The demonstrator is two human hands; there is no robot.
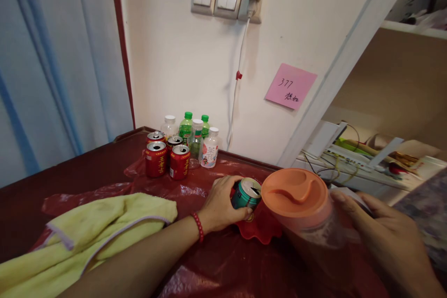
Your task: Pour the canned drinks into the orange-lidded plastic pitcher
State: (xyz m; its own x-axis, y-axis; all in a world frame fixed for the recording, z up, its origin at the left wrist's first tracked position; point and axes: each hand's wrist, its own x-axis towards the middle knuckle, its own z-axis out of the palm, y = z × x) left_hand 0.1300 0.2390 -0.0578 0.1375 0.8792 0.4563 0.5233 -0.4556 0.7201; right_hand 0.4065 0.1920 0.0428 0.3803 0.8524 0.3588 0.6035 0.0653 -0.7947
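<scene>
The left hand (223, 201) has its grip wrapped around a teal can (243, 198) over a wavy red dish (260, 230); at the can's three o'clock, the right hand (393, 230) grips an orange-lidded pitcher (310, 223).

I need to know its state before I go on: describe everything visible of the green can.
The green can has a teal-green side with darker markings, looks metallic, and its pale, silvery top has a dark opening. The left hand grips it, thumb across its lower near side. Its top faces up toward the camera; any slight tilt is hard to judge. It is by the red wavy-edged dish, left of the orange-lidded pitcher. Its base is hidden.
</scene>
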